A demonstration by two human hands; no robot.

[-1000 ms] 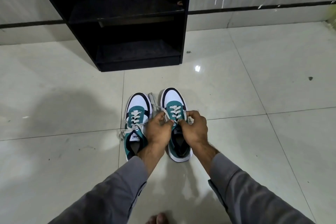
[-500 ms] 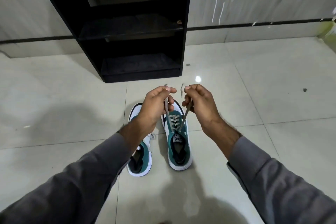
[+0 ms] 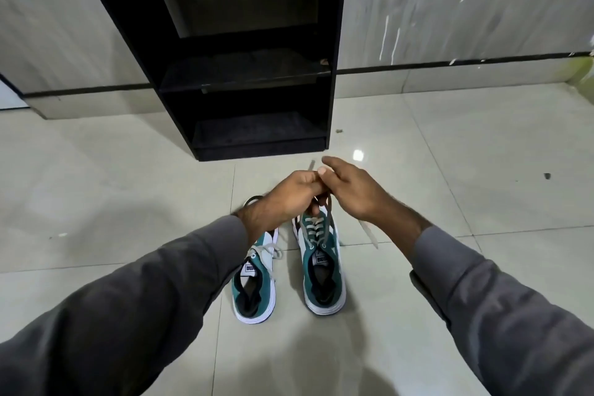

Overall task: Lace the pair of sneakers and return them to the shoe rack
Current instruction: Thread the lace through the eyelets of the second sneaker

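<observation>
Teal-and-white sneakers (image 3: pixel 289 270) stand side by side on the floor (image 3: pixel 450 202) before the shoe rack (image 3: pixel 225 74). Left hand (image 3: pixel 289 194) pinches the right sneaker's laces (image 3: pixel 328 219) taut; right hand (image 3: pixel 350 190) seems loosely closed alongside.

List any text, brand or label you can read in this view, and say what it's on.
Left sneaker: a white tongue label with dark block lettering, upside down from here and too blurred to read.
Right sneaker: a tongue label, also too small to read.
Shoe rack: no text visible.
</observation>
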